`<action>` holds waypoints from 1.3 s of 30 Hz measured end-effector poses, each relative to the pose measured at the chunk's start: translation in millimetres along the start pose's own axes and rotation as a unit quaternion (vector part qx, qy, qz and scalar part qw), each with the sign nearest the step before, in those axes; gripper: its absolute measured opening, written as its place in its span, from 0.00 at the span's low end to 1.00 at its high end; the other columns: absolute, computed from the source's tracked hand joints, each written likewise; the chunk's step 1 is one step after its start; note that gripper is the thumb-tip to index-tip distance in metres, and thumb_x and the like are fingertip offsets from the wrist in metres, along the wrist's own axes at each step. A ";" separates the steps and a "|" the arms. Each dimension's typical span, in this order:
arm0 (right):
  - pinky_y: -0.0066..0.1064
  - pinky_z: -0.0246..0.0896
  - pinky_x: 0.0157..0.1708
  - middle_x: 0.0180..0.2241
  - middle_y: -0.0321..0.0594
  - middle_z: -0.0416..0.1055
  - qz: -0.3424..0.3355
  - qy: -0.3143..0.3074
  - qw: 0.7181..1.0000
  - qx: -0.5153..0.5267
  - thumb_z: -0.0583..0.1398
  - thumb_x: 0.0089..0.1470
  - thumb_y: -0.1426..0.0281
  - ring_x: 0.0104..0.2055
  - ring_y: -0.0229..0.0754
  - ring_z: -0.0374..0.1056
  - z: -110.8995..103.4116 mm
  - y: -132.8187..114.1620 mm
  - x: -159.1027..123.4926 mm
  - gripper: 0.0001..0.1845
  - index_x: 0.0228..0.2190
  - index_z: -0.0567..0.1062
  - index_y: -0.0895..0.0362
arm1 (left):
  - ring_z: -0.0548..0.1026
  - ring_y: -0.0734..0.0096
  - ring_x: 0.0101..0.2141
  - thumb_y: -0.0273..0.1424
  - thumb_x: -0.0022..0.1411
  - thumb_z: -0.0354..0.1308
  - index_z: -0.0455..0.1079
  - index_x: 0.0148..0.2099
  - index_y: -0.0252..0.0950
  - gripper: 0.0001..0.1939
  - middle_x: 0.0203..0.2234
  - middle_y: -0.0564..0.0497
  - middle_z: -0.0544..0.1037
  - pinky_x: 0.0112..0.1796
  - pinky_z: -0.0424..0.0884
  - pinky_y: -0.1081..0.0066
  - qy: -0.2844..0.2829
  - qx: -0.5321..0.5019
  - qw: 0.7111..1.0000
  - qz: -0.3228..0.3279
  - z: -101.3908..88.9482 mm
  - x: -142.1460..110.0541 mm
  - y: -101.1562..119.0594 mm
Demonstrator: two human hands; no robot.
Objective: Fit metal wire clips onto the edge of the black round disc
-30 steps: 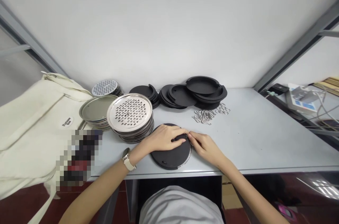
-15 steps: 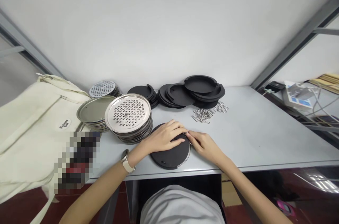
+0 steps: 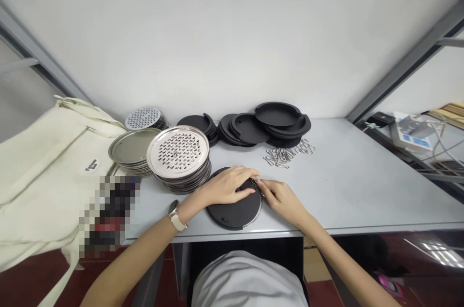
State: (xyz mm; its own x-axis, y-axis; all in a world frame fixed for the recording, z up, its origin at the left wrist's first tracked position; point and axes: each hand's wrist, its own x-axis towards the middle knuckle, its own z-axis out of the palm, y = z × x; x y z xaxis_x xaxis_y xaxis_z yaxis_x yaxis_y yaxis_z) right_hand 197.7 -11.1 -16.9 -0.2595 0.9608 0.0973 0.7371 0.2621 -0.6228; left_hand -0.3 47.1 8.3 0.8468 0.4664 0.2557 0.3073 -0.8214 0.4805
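A round black disc (image 3: pixel 234 215), with a shiny metal rim showing along its right side, lies flat near the table's front edge. My left hand (image 3: pixel 232 185) rests across its top, fingers stretched out flat and thumb apart. At the disc's upper right edge, my right hand (image 3: pixel 277 197) is closed in a pinch on a small metal hook (image 3: pixel 253 181), mostly hidden by the fingers. The left fingertips nearly touch the right ones. Behind the hands lies a loose pile of metal hooks (image 3: pixel 279 157), with several metal rings (image 3: pixel 305 147) beside it.
Left of the disc stand a stack of metal grater plates (image 3: pixel 178 152), a stack of greenish discs (image 3: pixel 132 146) and more grater plates (image 3: pixel 143 118). Black lids (image 3: pixel 277 114) and black discs (image 3: pixel 194 124) are piled by the wall. A cream bag (image 3: pixel 43 176) covers the left end.
The camera view has shifted slightly. Both hands stay at the disc's upper right edge, with only slight finger movement around the hook.
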 end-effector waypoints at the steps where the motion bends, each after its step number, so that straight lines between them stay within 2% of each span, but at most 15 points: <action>1: 0.28 0.53 0.26 0.20 0.35 0.67 0.002 0.002 1.000 0.000 0.44 0.66 0.62 0.23 0.40 0.62 0.5 -0.6 -0.3 0.24 0.21 0.64 0.54 | 0.69 0.63 0.50 0.30 0.65 0.54 0.59 0.55 0.37 0.17 0.48 0.45 0.72 0.52 0.65 0.62 -0.002 -0.003 1.000 0.001 -0.1 0.0 0.2; 9: 0.29 0.53 0.25 0.20 0.36 0.69 0.037 0.009 0.999 -0.024 0.43 0.66 0.62 0.21 0.41 0.64 4.6 -5.6 -4.5 0.25 0.23 0.68 0.54 | 0.68 0.62 0.52 0.28 0.65 0.53 0.58 0.57 0.38 0.19 0.49 0.44 0.71 0.53 0.65 0.62 -0.007 -0.033 0.999 0.010 3.4 0.1 -2.2; 22: 0.29 0.53 0.25 0.20 0.38 0.70 0.067 -0.001 0.997 -0.036 0.42 0.66 0.62 0.20 0.41 0.65 5.4 -11.0 -7.7 0.24 0.26 0.70 0.55 | 0.64 0.62 0.57 0.28 0.67 0.49 0.38 0.67 0.38 0.31 0.53 0.43 0.69 0.56 0.61 0.60 -0.034 -0.077 0.996 0.011 3.7 0.1 -4.5; 28: 0.29 0.51 0.25 0.20 0.39 0.72 0.093 -0.005 0.993 -0.076 0.42 0.66 0.62 0.22 0.43 0.68 6.8 -14.0 -8.6 0.24 0.26 0.71 0.55 | 0.65 0.62 0.56 0.28 0.68 0.49 0.39 0.67 0.39 0.31 0.53 0.44 0.69 0.56 0.61 0.60 -0.043 -0.081 0.996 0.013 3.2 0.8 -3.4; 33: 0.29 0.50 0.26 0.23 0.42 0.75 0.140 -0.014 0.983 -0.117 0.44 0.66 0.64 0.26 0.45 0.71 6.3 -18.7 -7.2 0.24 0.26 0.72 0.55 | 0.66 0.63 0.55 0.27 0.68 0.48 0.39 0.68 0.41 0.31 0.52 0.45 0.70 0.56 0.61 0.60 -0.049 -0.096 0.994 0.016 4.1 2.2 -4.2; 39: 0.29 0.49 0.27 0.24 0.40 0.75 0.164 -0.034 0.979 -0.120 0.43 0.66 0.63 0.27 0.45 0.71 4.9 -21.3 -6.0 0.24 0.26 0.72 0.55 | 0.65 0.61 0.56 0.29 0.68 0.48 0.40 0.68 0.41 0.30 0.54 0.44 0.68 0.56 0.61 0.60 -0.052 -0.083 0.995 0.018 5.5 2.8 -5.8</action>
State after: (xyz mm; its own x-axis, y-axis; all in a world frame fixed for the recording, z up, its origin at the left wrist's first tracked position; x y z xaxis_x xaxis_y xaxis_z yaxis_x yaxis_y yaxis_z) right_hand 180.5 -22.9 -8.1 -0.0182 0.9908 -0.1341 0.9106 -0.0389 -0.4114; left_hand 2.7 51.4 1.6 0.8991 0.3938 0.1911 0.2072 -0.7676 0.6065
